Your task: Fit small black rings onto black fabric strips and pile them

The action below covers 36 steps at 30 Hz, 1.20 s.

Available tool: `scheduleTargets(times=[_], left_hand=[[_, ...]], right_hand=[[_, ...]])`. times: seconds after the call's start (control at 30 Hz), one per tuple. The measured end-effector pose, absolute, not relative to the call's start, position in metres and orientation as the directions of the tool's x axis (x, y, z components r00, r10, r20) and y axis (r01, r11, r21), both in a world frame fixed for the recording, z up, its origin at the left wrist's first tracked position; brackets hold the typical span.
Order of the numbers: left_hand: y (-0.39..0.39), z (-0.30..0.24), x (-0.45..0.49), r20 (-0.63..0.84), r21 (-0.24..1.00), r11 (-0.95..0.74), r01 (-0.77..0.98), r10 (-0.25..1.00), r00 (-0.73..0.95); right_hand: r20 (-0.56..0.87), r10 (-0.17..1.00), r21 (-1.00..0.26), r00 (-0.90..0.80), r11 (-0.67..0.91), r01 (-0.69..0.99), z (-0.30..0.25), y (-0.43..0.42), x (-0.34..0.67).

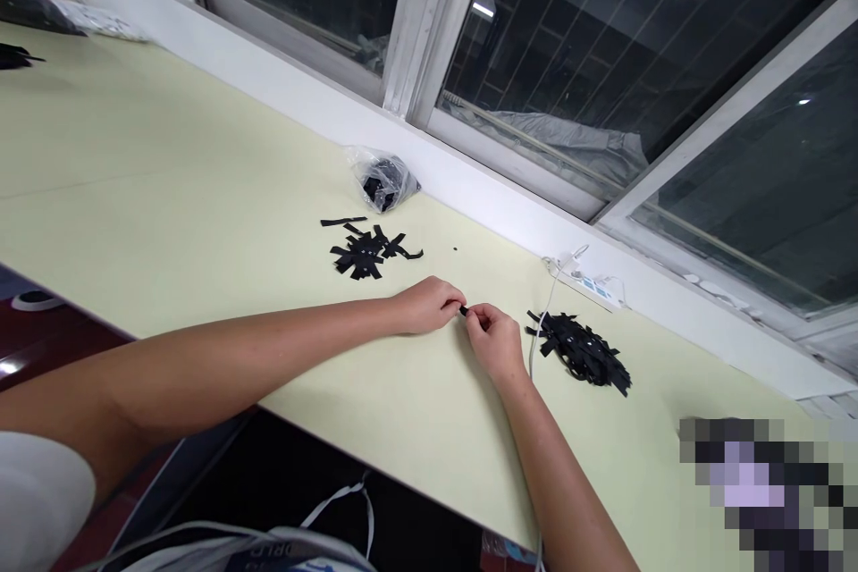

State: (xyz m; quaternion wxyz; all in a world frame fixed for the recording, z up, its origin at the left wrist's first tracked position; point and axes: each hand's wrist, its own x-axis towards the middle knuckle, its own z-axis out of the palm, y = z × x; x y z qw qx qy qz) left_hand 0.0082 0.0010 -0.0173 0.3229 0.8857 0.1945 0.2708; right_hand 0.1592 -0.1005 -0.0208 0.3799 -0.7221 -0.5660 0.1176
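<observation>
Between my two hands runs a short black fabric strip point(463, 310), pinched at one end by my left hand point(433, 304) and at the other by my right hand point(494, 340). Most of the strip is hidden by my fingers. Beyond my left hand lies a loose pile of black strips point(358, 256), with one separate strip point(343, 221) just behind it. To the right of my right hand sits a larger heap of black strips point(583, 349) with small pale spots on them.
A clear plastic bag point(385, 182) holding black pieces stands near the wall. A white power strip point(596, 290) lies along the wall, and its cable point(542, 326) crosses the table beside my right hand. Black items point(17, 58) lie far left. A pixelated patch covers the lower right.
</observation>
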Motion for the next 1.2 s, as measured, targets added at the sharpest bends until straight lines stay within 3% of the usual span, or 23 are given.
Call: scheduleTargets(times=[0.27, 0.47, 0.77, 1.0, 1.2], left_hand=[[0.0, -0.023, 0.011, 0.356, 0.605, -0.769, 0.207, 0.494, 0.793], [-0.001, -0.023, 0.013, 0.367, 0.466, -0.843, 0.267, 0.459, 0.809], [0.004, -0.025, 0.011, 0.333, 0.374, -0.846, 0.381, 0.506, 0.796], [0.005, -0.02, 0.006, 0.259, 0.299, -0.853, 0.427, 0.503, 0.824], [0.009, -0.02, 0.004, 0.185, 0.272, -0.834, 0.48, 0.535, 0.824]], right_hand=[[0.196, 0.923, -0.73, 0.332, -0.089, 0.677, -0.031, -0.101, 0.161], [0.225, 0.926, -0.743, 0.303, -0.039, 0.669, -0.031, -0.101, 0.163], [0.254, 0.915, -0.727, 0.314, -0.034, 0.685, -0.026, -0.098, 0.177], [0.23, 0.925, -0.651, 0.302, -0.085, 0.754, -0.021, -0.105, 0.183], [0.231, 0.919, -0.688, 0.318, -0.077, 0.722, -0.025, -0.102, 0.184]])
